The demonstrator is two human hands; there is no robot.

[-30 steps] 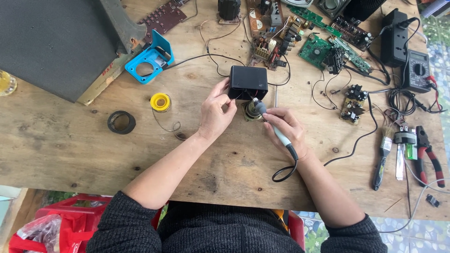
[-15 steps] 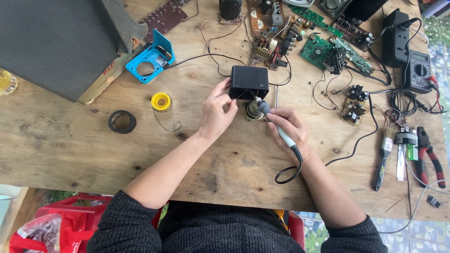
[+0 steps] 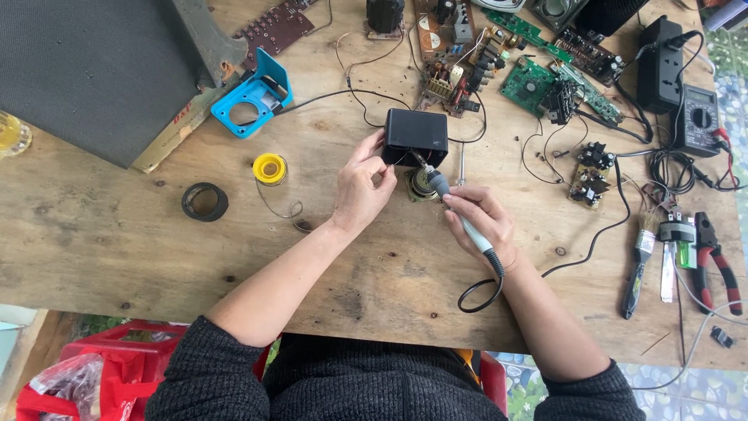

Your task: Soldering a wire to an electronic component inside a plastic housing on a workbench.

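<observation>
Item: soldering iron (image 3: 461, 218), centre of the frame. The right hand (image 3: 477, 224) is gripping it pen-fashion, fingers closed round the pale grey handle. Its long axis is running diagonally; the tip is pointing to the upper left, toward the lower edge of the black box (image 3: 417, 137), and the cord end is pointing to the lower right, where the black cable is looping back over the table (image 3: 117, 249).

Item: left hand (image 3: 360, 187), just left of centre. Thumb and forefinger are pinching shut close to the box's lower left corner; something thin, likely a wire or solder, seems to be held there, but it is too fine to tell.

Item: small round speaker (image 3: 421, 185), lying below the box, partly hidden behind the iron.

Handling note, as a judgement: the joint is calling for a steady tip held on one spot, the heel of the right hand resting on the wood, the left fingers keeping clear of the hot end, and the box staying put.

Nearby: yellow solder reel (image 3: 269, 168) and black tape ring (image 3: 205, 201) at left; circuit boards (image 3: 530, 78) at upper right; pliers (image 3: 721, 261) at far right.
</observation>
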